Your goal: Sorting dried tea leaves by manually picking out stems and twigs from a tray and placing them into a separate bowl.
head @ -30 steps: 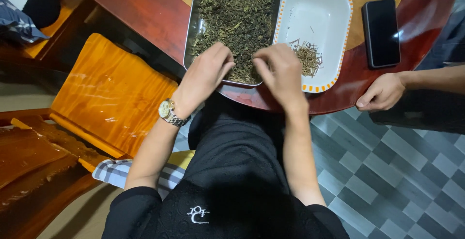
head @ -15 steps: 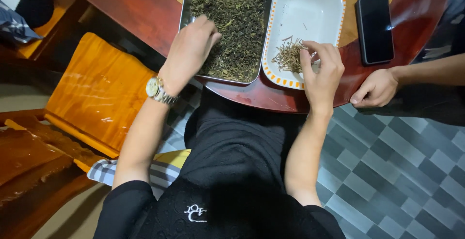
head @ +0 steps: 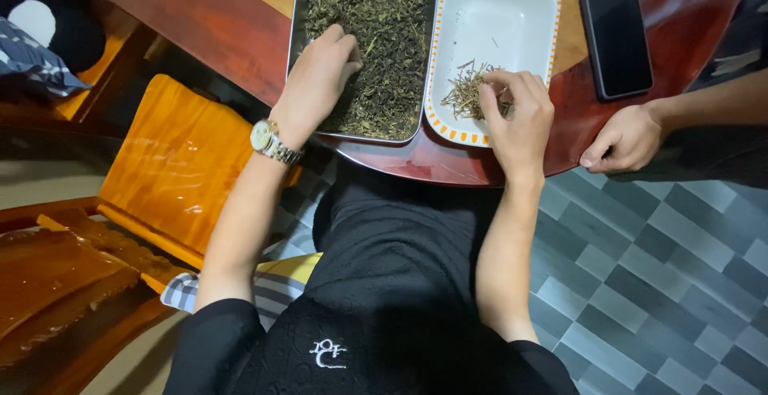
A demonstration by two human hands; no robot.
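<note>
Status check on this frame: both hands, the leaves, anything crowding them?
Left hand in metal tray, fingers on dried leaves. Right hand over white dish, at small stem pile. Another person's hand rests by phone, apart.

White dish [head: 512, 19] (orange-dashed rim); dark green leaves [head: 384, 35]; black phone [head: 616, 39].

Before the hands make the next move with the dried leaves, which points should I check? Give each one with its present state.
1. Left hand rests in the metal tray of leaves: ok.
2. Right hand is over the stem pile in the white dish: ok.
3. Stems pinched in the right fingertips: cannot tell.
4. Both containers sit fully on the table: ok.
5. Phone lies apart from the dish: ok.
6. Another person's hand stays outside the containers: ok.
</note>
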